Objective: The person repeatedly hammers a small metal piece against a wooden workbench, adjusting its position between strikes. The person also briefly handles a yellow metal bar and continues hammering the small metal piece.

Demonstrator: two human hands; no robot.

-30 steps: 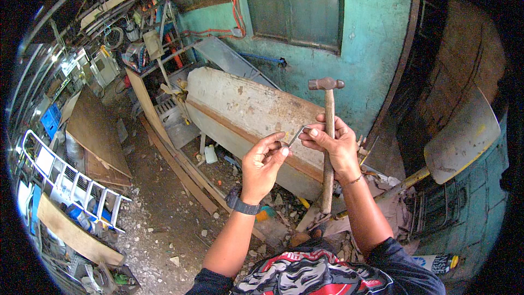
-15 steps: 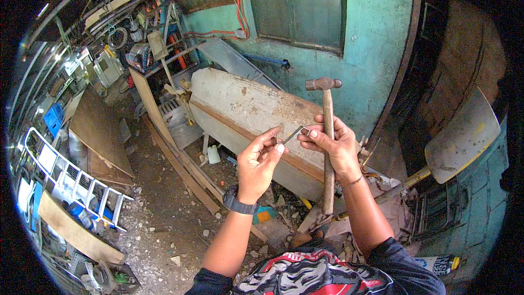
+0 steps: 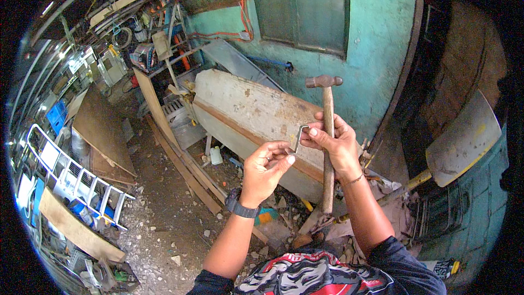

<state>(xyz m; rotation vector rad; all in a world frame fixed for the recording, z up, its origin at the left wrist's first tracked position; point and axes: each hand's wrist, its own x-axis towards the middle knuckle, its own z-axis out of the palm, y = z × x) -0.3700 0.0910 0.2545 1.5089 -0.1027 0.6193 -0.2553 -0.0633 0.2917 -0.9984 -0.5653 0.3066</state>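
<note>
Between my two hands is a small bent metal strip (image 3: 298, 139), with a hooked upper end. Thumb and fingertips of my left hand (image 3: 263, 170) pinch its lower end. My right hand (image 3: 339, 145) touches the hooked end with thumb and fingertips. That same hand also grips a ball-peen hammer (image 3: 328, 180) by its wooden handle. The hammer stands upright, its rusty head above my fingers and the handle's butt below my wrist. Behind the hands lies a long, stained, pale wooden panel (image 3: 240, 93) with a brown edge strip.
A shovel (image 3: 461, 142) leans at the right. Long planks (image 3: 185, 164) lie on the stony ground to the left, beyond which are a ladder (image 3: 82, 183) and a curved board (image 3: 79, 226). A turquoise wall (image 3: 376, 33) with a window rises behind the panel.
My left hand has moved slightly down, and the metal strip has turned from a slant to nearly upright. The right hand still holds the hammer in about the same place.
</note>
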